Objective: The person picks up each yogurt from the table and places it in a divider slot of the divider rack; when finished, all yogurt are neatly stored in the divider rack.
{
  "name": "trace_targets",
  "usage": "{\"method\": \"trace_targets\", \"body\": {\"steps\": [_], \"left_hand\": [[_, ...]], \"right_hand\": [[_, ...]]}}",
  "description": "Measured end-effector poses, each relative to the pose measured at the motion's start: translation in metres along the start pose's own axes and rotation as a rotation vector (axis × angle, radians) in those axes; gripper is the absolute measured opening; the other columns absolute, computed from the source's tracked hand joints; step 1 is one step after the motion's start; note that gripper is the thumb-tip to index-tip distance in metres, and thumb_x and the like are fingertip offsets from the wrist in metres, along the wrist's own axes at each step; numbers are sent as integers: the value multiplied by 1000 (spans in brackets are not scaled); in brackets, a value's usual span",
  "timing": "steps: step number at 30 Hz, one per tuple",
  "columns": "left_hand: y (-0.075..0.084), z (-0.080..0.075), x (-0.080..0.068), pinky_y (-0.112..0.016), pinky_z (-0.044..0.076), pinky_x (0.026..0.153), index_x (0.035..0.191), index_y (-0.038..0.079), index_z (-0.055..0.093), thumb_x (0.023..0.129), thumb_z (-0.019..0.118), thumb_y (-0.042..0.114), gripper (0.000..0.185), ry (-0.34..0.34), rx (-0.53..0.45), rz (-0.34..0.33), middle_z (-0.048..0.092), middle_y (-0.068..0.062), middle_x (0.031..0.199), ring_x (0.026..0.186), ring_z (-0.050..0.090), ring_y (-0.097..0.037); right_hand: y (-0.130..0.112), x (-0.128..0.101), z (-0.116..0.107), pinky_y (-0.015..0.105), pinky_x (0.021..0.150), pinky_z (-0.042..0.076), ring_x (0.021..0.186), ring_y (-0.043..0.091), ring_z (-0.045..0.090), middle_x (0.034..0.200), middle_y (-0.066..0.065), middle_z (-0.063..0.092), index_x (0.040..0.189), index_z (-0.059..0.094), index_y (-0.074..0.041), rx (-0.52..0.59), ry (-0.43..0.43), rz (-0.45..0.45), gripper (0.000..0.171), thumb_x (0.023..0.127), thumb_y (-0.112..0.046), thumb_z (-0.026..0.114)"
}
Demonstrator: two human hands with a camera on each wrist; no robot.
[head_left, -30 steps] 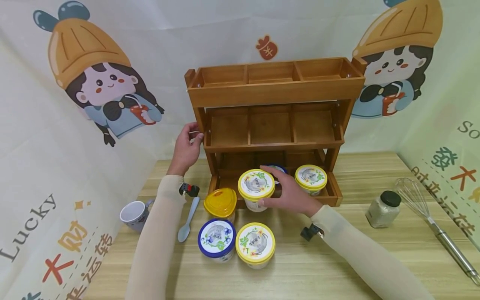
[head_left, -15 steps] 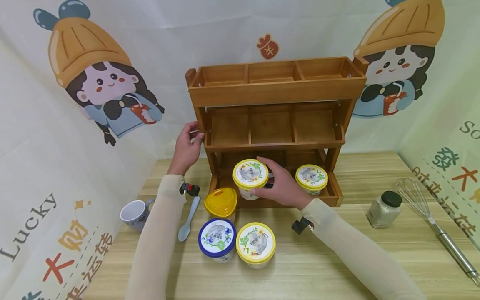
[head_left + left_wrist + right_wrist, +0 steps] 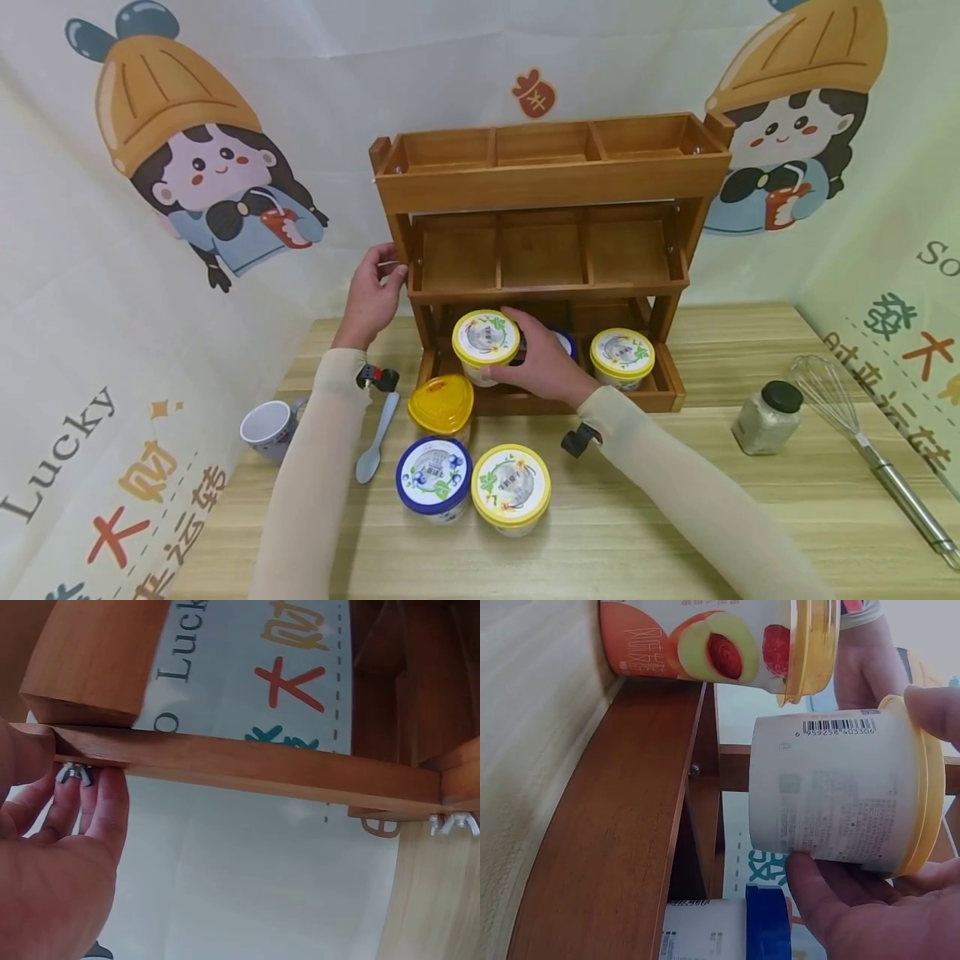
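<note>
Rack [image 3: 551, 187] gripped by left hand [image 3: 372, 294], tub [image 3: 486, 342] by right hand [image 3: 543, 357], blue lid [image 3: 567, 342] partly hidden

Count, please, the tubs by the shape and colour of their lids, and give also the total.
Round and yellow: 3 (held tub, shelved yellow tub in the rack, front yellow tub on the table)
Round and blue: 2 (front blue tub on the table, shelved blue tub)
Three-cornered and yellow: 1 (peach-print tub)
Total: 6 tubs

Right grip [image 3: 543, 358] moved yellow-lidded tub [image 3: 484, 337] left along rack [image 3: 551, 187].
</note>
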State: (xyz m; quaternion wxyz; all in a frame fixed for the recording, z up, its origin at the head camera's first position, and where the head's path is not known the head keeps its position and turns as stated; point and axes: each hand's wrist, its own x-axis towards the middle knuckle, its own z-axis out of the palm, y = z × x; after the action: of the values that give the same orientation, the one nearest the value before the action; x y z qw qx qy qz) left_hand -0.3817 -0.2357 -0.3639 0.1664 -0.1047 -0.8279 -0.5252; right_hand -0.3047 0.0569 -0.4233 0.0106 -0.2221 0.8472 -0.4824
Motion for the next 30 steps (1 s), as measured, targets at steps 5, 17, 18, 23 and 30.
{"method": "trace_targets", "body": {"steps": [5, 17, 18, 23, 30], "left_hand": [[2, -5, 1, -51, 49, 115, 153, 3, 46, 109, 58, 19, 48, -28, -11, -35, 54, -19, 150, 138, 57, -33], [5, -6, 3, -46, 51, 114, 148, 3, 52, 106, 64, 19, 46, -6, -83, -59, 58, -16, 148, 136, 58, -30], [4, -6, 3, -46, 51, 114, 147, 3, 53, 106, 64, 20, 46, -4, -87, -59, 58, -16, 147, 136, 59, -30], [3, -6, 2, -44, 51, 113, 147, 3, 53, 106, 64, 21, 46, -3, -79, -63, 59, -17, 145, 133, 59, -30], [3, -6, 2, -37, 53, 108, 146, 2, 53, 106, 63, 20, 45, 5, -82, -50, 59, -19, 143, 131, 60, -32]], "right_hand": [[-1, 10, 5, 55, 122, 41, 143, 36, 50, 161, 17, 45, 164, 30, -6, -59, 13, 2, 103, 85, -39, 87], [-1, 29, 24, 53, 122, 41, 141, 37, 51, 160, 21, 43, 165, 26, -2, -154, -17, 52, 103, 90, -41, 84], [0, 31, 26, 52, 122, 41, 141, 37, 51, 160, 22, 44, 165, 26, -1, -156, -19, 52, 102, 90, -41, 83], [5, 40, 37, 50, 123, 41, 140, 36, 52, 156, 22, 47, 162, 29, 1, -176, -44, 56, 96, 92, -38, 82], [6, 48, 46, 50, 122, 42, 137, 37, 54, 151, 22, 51, 159, 34, 1, -170, -66, 71, 94, 88, -35, 85]]}}
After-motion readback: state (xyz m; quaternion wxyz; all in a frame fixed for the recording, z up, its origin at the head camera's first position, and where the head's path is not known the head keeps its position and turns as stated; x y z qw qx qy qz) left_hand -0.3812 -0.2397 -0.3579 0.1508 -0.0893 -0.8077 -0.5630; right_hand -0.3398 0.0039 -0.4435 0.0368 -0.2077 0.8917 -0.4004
